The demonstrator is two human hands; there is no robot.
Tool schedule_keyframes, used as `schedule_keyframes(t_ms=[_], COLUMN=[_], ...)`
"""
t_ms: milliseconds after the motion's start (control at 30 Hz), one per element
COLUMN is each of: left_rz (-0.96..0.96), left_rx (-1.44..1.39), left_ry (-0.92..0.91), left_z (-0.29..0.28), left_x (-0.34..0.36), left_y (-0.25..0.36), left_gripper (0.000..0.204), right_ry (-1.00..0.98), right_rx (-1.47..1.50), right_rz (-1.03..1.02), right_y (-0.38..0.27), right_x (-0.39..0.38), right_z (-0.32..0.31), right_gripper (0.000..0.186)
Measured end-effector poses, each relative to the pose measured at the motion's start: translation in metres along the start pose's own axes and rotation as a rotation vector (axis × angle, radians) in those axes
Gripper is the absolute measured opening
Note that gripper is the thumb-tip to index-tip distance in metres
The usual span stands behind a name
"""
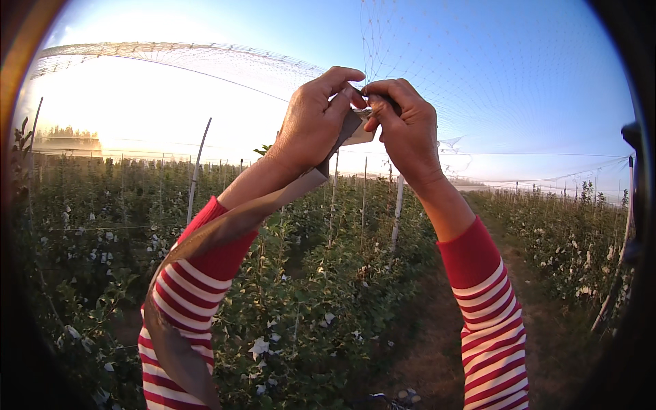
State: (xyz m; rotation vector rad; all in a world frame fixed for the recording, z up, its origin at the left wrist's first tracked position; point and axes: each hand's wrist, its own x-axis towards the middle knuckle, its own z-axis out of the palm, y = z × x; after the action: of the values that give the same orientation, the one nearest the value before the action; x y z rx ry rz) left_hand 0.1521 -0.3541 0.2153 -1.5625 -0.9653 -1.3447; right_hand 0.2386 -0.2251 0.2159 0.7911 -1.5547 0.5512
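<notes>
My left hand (316,117) is raised at the top middle, fingers curled at the end of a long grey-brown strip (167,301), which hangs down over my left forearm in a twisted band. My right hand (408,123) is beside it, thumb and fingers closed on a dark piece of what looks like the same strip. Thin netting (465,68) rises from around my fingertips into the sky. A small pale flat section (359,135) shows between the hands; I cannot make out exactly what it is.
Rows of leafy young trees (307,260) with white pouches (260,347) fill the lower view. Pale poles (198,164) and wires stand among them, and netting spans overhead. A dirt path (519,287) runs along the right. A dark shape (632,137) sits at the right rim.
</notes>
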Motion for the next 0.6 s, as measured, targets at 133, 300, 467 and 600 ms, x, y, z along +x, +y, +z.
schedule_keyframes(t_ms=[133,300,467,600], left_rz=[-0.013,0.102,0.098,0.026], left_rx=[0.228,0.371,0.389,0.279], left_ry=[0.024,0.128,0.135,0.121], left_z=[0.007,0.011,0.006,0.011], left_x=[-0.005,-0.009,-0.013,-0.015], left_y=[0.002,0.008,0.01,0.012], left_gripper=[0.008,0.006,0.007,0.009], right_ry=[-0.001,0.155,0.174,0.086], right_rx=[-0.134,-0.497,-0.479,-0.682], right_rz=[-0.083,-0.284,-0.287,-0.653], right_y=[0.005,0.009,-0.01,-0.009], right_x=[-0.005,-0.009,-0.025,-0.026], right_z=[-0.002,-0.012,-0.019,-0.022], right_gripper=[0.012,0.012,0.016,0.021])
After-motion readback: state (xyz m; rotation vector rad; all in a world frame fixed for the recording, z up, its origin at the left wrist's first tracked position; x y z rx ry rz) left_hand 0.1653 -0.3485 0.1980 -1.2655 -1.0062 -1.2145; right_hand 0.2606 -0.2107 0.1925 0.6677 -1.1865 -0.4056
